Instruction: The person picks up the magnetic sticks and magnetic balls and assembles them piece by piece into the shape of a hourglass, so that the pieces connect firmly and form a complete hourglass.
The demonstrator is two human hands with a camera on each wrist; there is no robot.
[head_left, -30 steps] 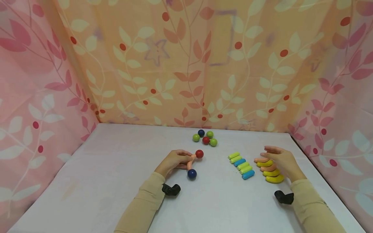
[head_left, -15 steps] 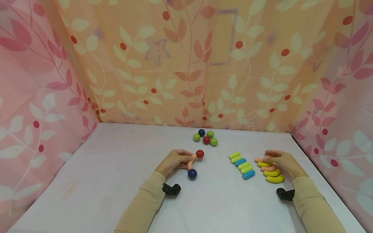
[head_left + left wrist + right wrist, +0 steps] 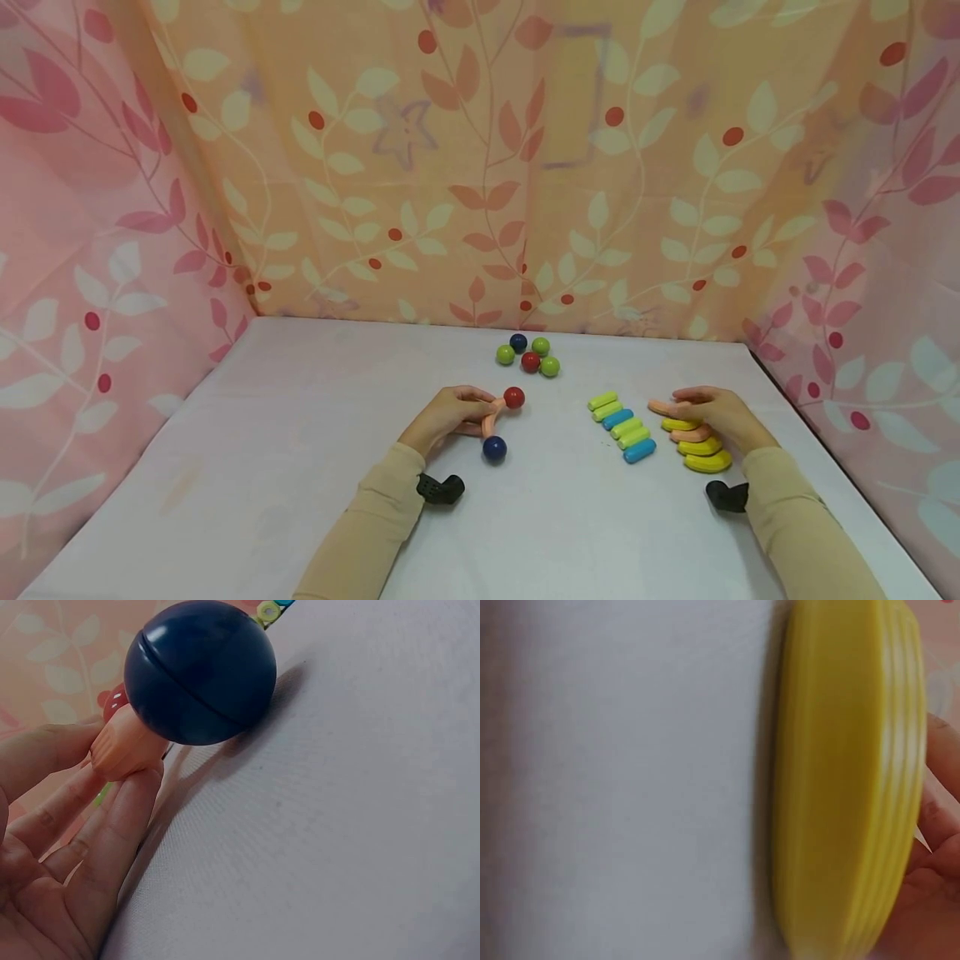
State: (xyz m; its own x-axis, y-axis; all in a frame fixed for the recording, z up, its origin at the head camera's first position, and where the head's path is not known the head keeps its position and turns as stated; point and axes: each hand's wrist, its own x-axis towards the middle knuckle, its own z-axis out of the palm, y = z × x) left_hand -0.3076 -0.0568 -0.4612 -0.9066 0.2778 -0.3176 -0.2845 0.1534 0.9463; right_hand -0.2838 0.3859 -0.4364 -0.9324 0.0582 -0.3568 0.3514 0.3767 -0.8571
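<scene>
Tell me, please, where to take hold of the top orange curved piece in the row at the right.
Pinch the orange curved piece at its free left end, coming from the left. That end sticks out past the yellow piece under it, while the right hand covers the rest.

Head cam sits above my arms, looking forward and down over the whole white table (image 3: 300, 467) to the curtain behind. Left wrist cam is very close, low on the table, facing my fingers and the blue ball (image 3: 199, 671), same blue ball (image 3: 494, 448) head cam sees. Right wrist cam is nearer still, blurred, filled by a yellow piece (image 3: 847, 780).
</scene>
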